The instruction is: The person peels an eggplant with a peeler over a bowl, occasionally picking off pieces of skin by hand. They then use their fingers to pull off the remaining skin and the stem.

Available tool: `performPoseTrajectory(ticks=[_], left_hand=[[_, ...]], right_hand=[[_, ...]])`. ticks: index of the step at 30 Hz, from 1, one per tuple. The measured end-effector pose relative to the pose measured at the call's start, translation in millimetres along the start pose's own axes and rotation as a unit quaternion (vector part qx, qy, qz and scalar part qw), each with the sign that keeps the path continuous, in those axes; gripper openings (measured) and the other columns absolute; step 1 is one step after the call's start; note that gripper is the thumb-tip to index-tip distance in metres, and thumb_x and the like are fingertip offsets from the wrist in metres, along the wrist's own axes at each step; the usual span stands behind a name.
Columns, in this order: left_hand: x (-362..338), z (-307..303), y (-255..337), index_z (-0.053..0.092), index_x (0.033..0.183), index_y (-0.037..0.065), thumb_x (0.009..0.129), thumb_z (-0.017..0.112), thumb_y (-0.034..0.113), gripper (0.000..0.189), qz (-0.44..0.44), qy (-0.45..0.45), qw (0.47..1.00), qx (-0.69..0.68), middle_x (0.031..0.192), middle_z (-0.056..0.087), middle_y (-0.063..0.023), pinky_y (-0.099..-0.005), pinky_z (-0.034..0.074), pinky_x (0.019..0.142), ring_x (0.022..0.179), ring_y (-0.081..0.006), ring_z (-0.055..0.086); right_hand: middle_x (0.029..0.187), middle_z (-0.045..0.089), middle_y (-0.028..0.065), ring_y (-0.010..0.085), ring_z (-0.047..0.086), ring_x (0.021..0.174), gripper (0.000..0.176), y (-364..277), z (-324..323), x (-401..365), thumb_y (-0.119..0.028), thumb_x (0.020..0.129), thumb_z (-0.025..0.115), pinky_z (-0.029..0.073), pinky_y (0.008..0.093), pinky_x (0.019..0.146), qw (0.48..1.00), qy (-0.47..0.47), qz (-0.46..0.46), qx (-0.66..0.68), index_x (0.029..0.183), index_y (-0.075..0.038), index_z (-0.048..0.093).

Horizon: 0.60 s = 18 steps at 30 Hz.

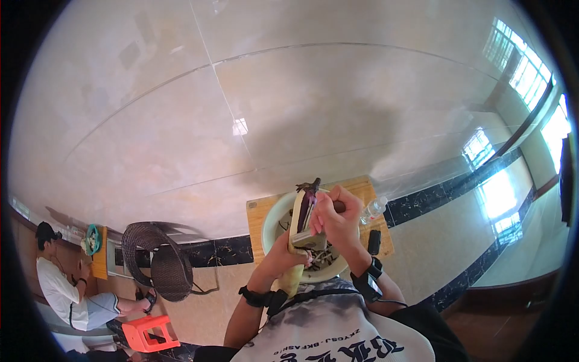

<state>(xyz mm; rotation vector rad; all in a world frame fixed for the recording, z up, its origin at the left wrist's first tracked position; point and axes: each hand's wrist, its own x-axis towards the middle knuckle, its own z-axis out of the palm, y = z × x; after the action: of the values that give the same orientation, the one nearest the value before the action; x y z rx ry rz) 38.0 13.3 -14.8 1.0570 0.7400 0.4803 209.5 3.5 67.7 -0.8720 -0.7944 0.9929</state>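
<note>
A long eggplant (306, 208) stands tilted over a pale basin (271, 226), stem end up. Dark purple skin remains near its stem, while the lower part shows pale, peeled flesh. My left hand (282, 256) is closed around the eggplant's lower half. In my right hand (339, 222) is a knife (311, 241) with a brown handle, gripped by the fingers. Its metal blade lies against or just beside the eggplant; exact contact is hard to tell. Dark and pale strips of peel (325, 260) lie in the basin below.
The basin stands on a wooden table (256, 212). A clear plastic bottle (375, 209) and a small black object (374, 242) are on its right side. Leftward are a wicker chair (170, 274), a red stool (148, 333) and a seated person (60, 280) near a green basin (92, 239).
</note>
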Motion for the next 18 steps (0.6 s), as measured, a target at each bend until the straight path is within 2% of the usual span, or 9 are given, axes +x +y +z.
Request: performPoseTrajectory(ticks=[3,6,9,12,15,18], left_hand=[[-2,0,6,0.06,0.122,0.002,0.079,0.075,0.0,0.046,-0.005,-0.012,1.0,0.005,0.092,0.069,-0.0068,-0.0314,0.057,0.073,0.078,-0.0154,0.068],[-6,-1,21,0.059,0.123,0.0,0.078,0.075,-0.001,0.047,0.004,-0.035,0.999,0.015,0.093,0.069,-0.0072,-0.0311,0.057,0.071,0.079,-0.0157,0.068],[-9,-9,17,0.055,0.128,-0.001,0.077,0.074,-0.003,0.055,-0.024,-0.031,0.999,0.036,0.096,0.068,-0.009,-0.0313,0.058,0.069,0.078,-0.0172,0.069],[-16,-11,13,0.055,0.128,-0.001,0.076,0.076,-0.001,0.056,-0.064,-0.038,0.995,0.062,0.096,0.068,-0.0099,-0.0315,0.058,0.069,0.078,-0.0174,0.069],[-22,-8,10,0.055,0.129,-0.001,0.075,0.078,0.001,0.059,-0.067,-0.041,0.996,0.033,0.096,0.068,-0.0102,-0.0318,0.058,0.07,0.079,-0.0173,0.069],[-23,-12,11,0.054,0.13,-0.001,0.075,0.079,0.001,0.06,-0.061,-0.053,0.996,0.029,0.096,0.068,-0.0097,-0.0317,0.058,0.07,0.079,-0.0171,0.068]], right_hand=[[0.055,0.051,0.0024,0.0105,0.052,0.044,0.031,0,0,2,-0.005,0.103,0.057,0.046,0.0278,0.041,1.0,-0.001,-0.005,0.015,0.074,-0.004,0.046],[0.055,0.051,0.0029,0.011,0.053,0.044,0.03,-3,2,3,-0.004,0.102,0.057,0.046,0.0279,0.04,1.0,0.015,-0.015,-0.003,0.074,-0.003,0.047],[0.054,0.044,0.0029,0.0132,0.046,0.04,0.033,-12,-1,14,-0.005,0.102,0.055,0.044,0.0317,0.037,0.995,0.051,-0.073,-0.042,0.073,-0.006,0.04],[0.055,0.041,0.0018,0.013,0.044,0.041,0.034,-17,-19,40,-0.008,0.102,0.055,0.043,0.0321,0.036,0.992,0.092,-0.081,0.006,0.072,-0.008,0.04],[0.055,0.039,0.0006,0.0132,0.043,0.042,0.036,-21,-30,53,-0.01,0.103,0.056,0.041,0.0317,0.037,0.99,0.116,-0.073,0.017,0.071,-0.01,0.039],[0.054,0.042,0.0014,0.0136,0.044,0.04,0.037,-18,-49,69,-0.013,0.103,0.058,0.042,0.0313,0.037,0.979,0.149,-0.091,0.105,0.071,-0.01,0.041]])
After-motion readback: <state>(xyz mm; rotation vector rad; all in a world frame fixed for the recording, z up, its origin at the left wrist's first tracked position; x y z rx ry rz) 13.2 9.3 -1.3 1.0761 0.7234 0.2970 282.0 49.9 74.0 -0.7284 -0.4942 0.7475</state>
